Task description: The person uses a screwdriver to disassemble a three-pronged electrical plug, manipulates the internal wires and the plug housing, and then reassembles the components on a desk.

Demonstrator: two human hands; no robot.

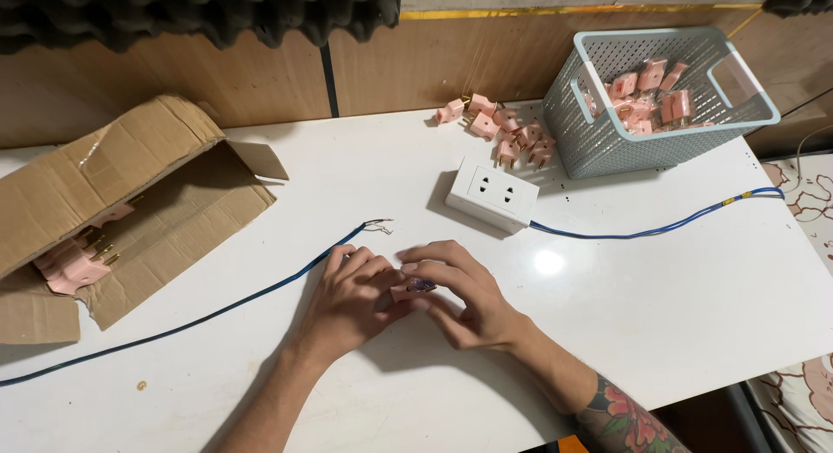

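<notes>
**Both hands on one pink plug, mid-table**

Head view. Pinched between the fingertips of the left hand (347, 292) and the right hand (464, 292) — one pink plug (411, 287), held just above the white table (659, 314), near its middle. Both hands are closed on it; neither is spread.

Risk, as a judgement: the plug is small and gripped only at the fingertips, so a twist could flick it out onto the table.

Count:
- socket box (492, 193), white, two outlets — one
- blue cables — two: one with a bared end (260, 292), one running from the socket box (659, 229)
- loose plugs (499, 128) beside the basket — roughly ten
- grey basket (607, 141) — one, holding more plugs, number unclear
- cardboard box (104, 175) — one, open, several plugs inside
</notes>
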